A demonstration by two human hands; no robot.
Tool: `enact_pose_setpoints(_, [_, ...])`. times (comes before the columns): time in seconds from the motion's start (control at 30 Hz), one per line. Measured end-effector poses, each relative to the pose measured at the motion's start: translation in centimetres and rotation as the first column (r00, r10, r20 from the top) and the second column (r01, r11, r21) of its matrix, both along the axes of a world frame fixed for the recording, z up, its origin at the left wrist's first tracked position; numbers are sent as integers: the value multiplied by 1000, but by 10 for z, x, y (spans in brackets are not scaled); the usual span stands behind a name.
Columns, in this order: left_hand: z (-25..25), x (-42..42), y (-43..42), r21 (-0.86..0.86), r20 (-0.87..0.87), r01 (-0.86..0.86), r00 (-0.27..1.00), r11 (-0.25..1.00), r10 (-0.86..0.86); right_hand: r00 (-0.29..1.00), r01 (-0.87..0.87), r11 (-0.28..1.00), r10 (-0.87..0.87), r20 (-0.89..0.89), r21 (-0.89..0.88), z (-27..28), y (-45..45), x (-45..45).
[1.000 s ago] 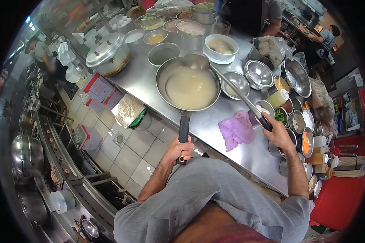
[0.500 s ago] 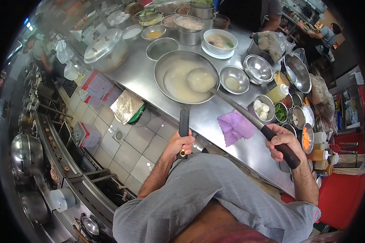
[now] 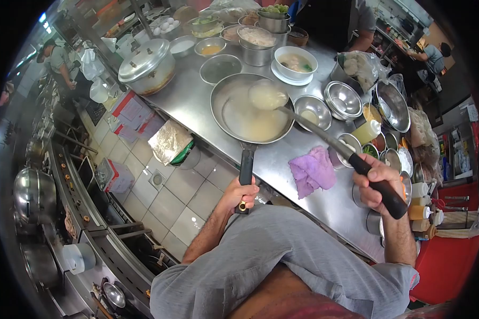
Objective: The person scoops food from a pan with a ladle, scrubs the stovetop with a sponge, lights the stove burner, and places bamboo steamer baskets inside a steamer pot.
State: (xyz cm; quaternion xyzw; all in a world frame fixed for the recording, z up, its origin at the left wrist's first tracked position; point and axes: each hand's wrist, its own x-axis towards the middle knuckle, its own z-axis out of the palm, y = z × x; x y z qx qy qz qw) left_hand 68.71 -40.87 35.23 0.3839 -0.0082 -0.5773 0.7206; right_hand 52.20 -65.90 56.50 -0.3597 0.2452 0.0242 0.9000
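Note:
My left hand [image 3: 239, 195] is wrapped round the black handle of a frying pan [image 3: 226, 125] at the edge of the steel counter. Cloudy, pale liquid lies in the pan. My right hand [image 3: 377, 183] grips the black handle of a large ladle [image 3: 319, 133], whose bowl, full of the same liquid, is over the far right part of the pan. Whether the ladle's bowl touches the pan is unclear. A small steel bowl [image 3: 311, 112] with a little pale liquid sits just right of the pan. A crumpled purple cloth [image 3: 312, 171] lies on the counter between my hands.
Behind the pan stands a white bowl of soup [image 3: 295, 63] on a plate. A lidded pot [image 3: 146, 66] is at the counter's left corner. Ingredient tins and squeeze bottles [image 3: 420, 202] crowd the right side. A stove [image 3: 85, 212] runs along the left. Other people stand farther back.
The ladle's bowl has shifted up and right within the pan, its handle end lower and farther right with my right hand. The whole view has shifted slightly; my left hand keeps its hold.

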Motion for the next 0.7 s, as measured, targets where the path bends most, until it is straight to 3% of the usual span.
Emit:
enact_pose_setpoints(0.2, [1, -1, 0, -9, -26, -8, 1000, 1000, 7, 994, 46, 996, -38, 104, -73, 10, -31, 30])
enact_pose_setpoints(0.37, [1, 0, 1, 10, -35, -1, 999, 1000, 1, 998, 44, 955, -28, 58, -294, 10, -64, 67])
enact_pose_setpoints(0.7, [3, 1, 3, 19, -9, 7, 1000, 1000, -7, 981, 159, 827, -195, -9, -539, -31, -93, 108])
